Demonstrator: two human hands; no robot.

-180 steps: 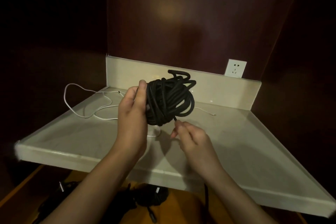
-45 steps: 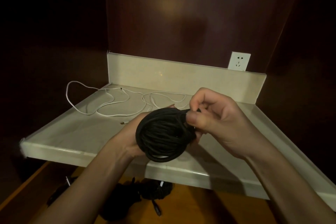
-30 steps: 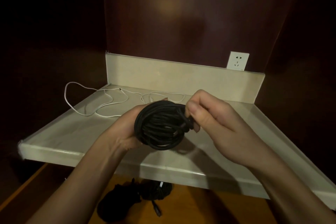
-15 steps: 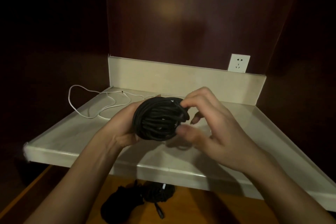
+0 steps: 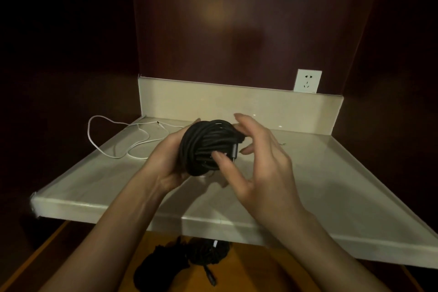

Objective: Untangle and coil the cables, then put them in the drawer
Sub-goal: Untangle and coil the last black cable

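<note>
Two hands around one black cable coil (image 5: 208, 147) above the pale surface (image 5: 308, 173).
The left hand (image 5: 166, 161) grips the coil, fingers mostly hidden behind it; the right hand (image 5: 258, 166) touches it with loosely spread fingers. Dark cable bundles (image 5: 184, 258) below are hard to make out.

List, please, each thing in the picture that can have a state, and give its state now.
black cable: wound into a coil, held above the counter
left hand: grips the coil from the left
right hand: fingers spread, thumb touches the coil
white cable: loose, uncoiled, on the counter
dark cables: bundled, lying below the counter
wall socket: nothing plugged in
</note>
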